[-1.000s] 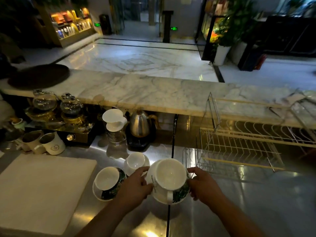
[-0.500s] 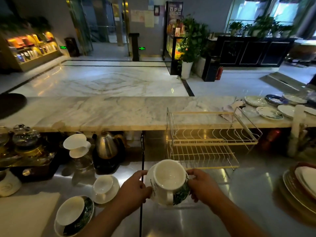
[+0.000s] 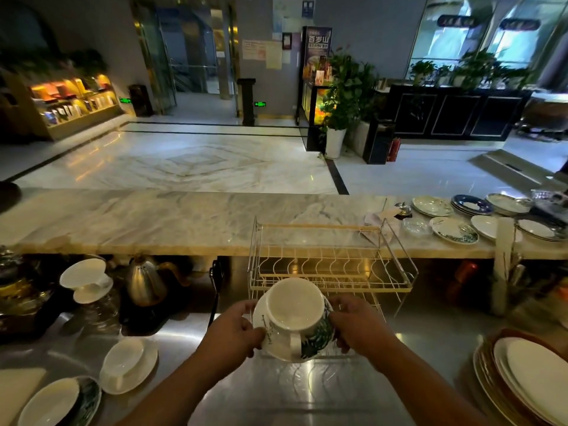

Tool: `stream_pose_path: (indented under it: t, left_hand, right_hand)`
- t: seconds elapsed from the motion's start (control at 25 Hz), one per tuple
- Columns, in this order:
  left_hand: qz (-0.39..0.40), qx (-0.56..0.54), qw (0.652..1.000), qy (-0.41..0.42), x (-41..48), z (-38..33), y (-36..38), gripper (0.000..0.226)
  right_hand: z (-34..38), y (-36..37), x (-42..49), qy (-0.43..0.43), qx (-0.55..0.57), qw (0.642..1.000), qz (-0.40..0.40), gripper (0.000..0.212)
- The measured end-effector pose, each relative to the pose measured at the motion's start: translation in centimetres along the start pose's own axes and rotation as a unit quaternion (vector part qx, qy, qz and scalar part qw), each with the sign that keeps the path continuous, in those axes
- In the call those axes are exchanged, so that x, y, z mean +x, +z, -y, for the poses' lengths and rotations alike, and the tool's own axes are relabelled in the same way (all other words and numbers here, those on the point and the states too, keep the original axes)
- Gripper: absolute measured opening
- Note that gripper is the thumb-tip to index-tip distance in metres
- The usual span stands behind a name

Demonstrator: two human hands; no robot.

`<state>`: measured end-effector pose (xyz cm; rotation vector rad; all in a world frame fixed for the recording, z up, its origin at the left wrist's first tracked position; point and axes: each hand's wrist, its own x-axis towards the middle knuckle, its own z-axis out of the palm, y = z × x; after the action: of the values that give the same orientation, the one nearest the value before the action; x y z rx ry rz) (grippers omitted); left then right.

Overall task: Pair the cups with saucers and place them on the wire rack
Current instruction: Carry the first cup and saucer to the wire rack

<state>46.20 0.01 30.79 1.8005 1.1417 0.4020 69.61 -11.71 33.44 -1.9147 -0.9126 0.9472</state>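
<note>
1. L hand [image 3: 231,333]: fingers curled onto left rim of saucer [image 3: 261,321], closed on it. Thumb on top edge, other fingers under.
2. R hand [image 3: 353,329]: closed on right rim of the same saucer, fingers wrapped at the edge beside the cup's leaf print.
3. Cup [image 3: 295,305]: white inside, green leaf pattern outside, sits on the saucer, tilted toward camera; handle faces near side. Empty.
4. Cup + saucer held in the air over the steel counter [image 3: 261,392], at near edge of rack [image 3: 332,269], in front of its lower tier. Not on the rack; whether saucer touches the wires, cannot tell.
5. Rack: two-tier wire frame w/ pale wood bars, stands on counter at centre, just under the marble ledge [image 3: 153,219]. No crockery in it.
6. Near left: 2nd cup on white saucer [image 3: 126,364]; further left, at frame edge, a leaf cup on saucer [image 3: 58,401]. Both on counter, well apart from rack.
7. Far left: steel kettle [image 3: 144,281], white dripper [image 3: 86,278] left of it.
8. Far right on ledge: spread of plates [image 3: 455,230], some patterned.
9. Near right: stack of plates [image 3: 522,379] on counter, white one on top.
10. Lighting dim; fine detail of saucer underside not readable.
</note>
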Motion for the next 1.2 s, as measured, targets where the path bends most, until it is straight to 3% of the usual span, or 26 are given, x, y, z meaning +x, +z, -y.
stream_pose_path:
  t: [0.4, 0.68, 1.2]
  left_hand:
    - [0.05, -0.049, 0.995, 0.069, 6.6, -4.0, 0.6, 0.051]
    - [0.038, -0.03, 0.997, 0.057, 11.2, -6.6, 2.0, 0.053]
    - [0.0, -0.019, 1.0, 0.015, 17.6, -7.0, 6.2, 0.057]
  right_hand:
    - [1.2, -4.2, 3.1, 0.01, 0.004, 0.999, -0.051, 0.015]
    - [1.6, -6.3, 7.7, 0.009, -0.025, 0.996, -0.08, 0.015]
    - [-0.3, -9.6, 15.6, 0.009, -0.047, 0.998, -0.029, 0.017]
